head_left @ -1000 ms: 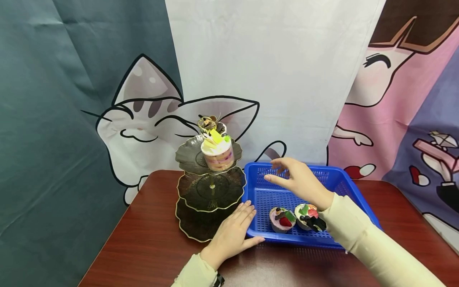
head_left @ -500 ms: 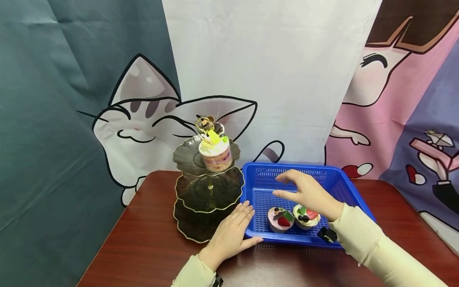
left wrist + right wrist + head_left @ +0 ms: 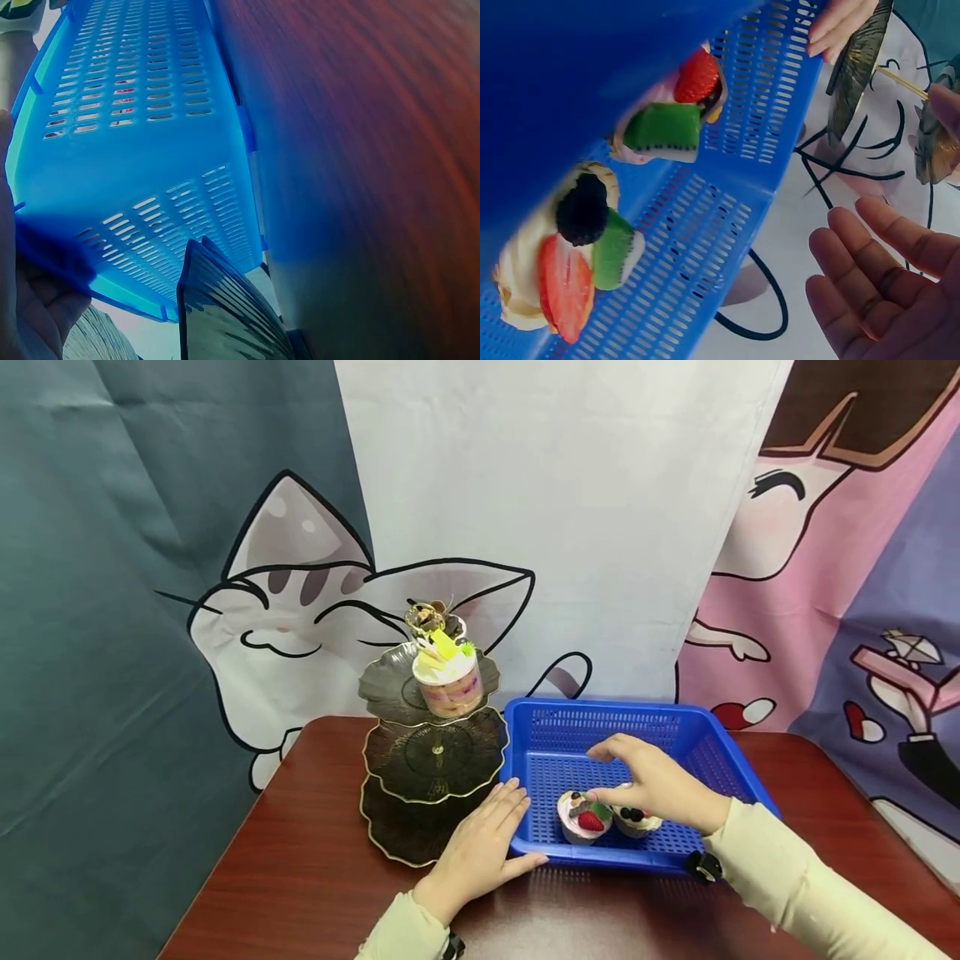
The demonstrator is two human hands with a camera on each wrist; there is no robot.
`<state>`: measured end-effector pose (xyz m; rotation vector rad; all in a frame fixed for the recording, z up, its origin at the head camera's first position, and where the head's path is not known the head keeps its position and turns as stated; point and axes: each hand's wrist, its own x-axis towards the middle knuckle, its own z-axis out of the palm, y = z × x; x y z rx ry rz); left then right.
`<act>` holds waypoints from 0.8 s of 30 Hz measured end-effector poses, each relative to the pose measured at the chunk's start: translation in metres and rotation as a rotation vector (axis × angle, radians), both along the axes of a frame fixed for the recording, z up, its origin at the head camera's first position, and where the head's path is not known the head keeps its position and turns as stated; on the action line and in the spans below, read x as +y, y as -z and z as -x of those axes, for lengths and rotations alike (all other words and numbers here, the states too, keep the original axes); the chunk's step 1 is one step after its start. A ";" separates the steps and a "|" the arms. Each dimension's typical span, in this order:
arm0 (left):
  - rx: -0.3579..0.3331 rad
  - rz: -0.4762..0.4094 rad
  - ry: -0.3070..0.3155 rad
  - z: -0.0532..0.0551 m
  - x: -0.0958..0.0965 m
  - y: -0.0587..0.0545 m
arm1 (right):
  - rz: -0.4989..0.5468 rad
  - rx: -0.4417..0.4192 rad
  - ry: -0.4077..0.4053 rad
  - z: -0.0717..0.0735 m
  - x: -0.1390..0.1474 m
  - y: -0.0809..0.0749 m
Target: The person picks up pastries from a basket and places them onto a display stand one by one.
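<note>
My right hand hovers over a blue plastic basket, fingers loosely bent and thumb apart, holding nothing. Below it are two fruit-topped cupcakes. The pink-cream cupcake carries a strawberry and a kiwi slice, and the thumb overlaps it in the head view. Beside it, partly hidden by the hand, sits the pale-cream cupcake; the right wrist view shows its blackberry, strawberry piece and kiwi slice. My left hand rests with straight fingers at the basket's near left corner.
Left of the basket, a three-tier dark stand with gold scalloped edges stands on the reddish wooden table. Its top tier bears a layered dessert cup and a chocolate-topped dessert behind. A cartoon-printed curtain hangs behind.
My right hand has moved down and slightly right, coming lower over the cupcakes. The left hand stays at the basket corner. The whole head view has shifted slightly.
</note>
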<state>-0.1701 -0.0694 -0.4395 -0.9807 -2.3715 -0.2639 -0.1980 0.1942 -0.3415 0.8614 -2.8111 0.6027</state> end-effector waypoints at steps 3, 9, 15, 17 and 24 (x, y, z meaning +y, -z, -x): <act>0.002 0.000 -0.005 0.001 0.000 0.000 | -0.025 0.000 -0.010 -0.001 0.000 0.002; -0.018 -0.006 -0.002 0.000 0.000 0.000 | -0.065 -0.008 -0.019 -0.008 0.001 0.012; -0.027 0.001 -0.007 0.000 0.000 0.000 | -0.094 -0.005 0.006 -0.010 0.001 0.025; -0.033 -0.001 -0.006 0.001 0.000 -0.001 | -0.108 -0.003 0.009 -0.009 0.001 0.029; -0.041 -0.002 -0.003 0.000 0.000 -0.001 | -0.156 -0.014 -0.001 -0.001 0.002 0.040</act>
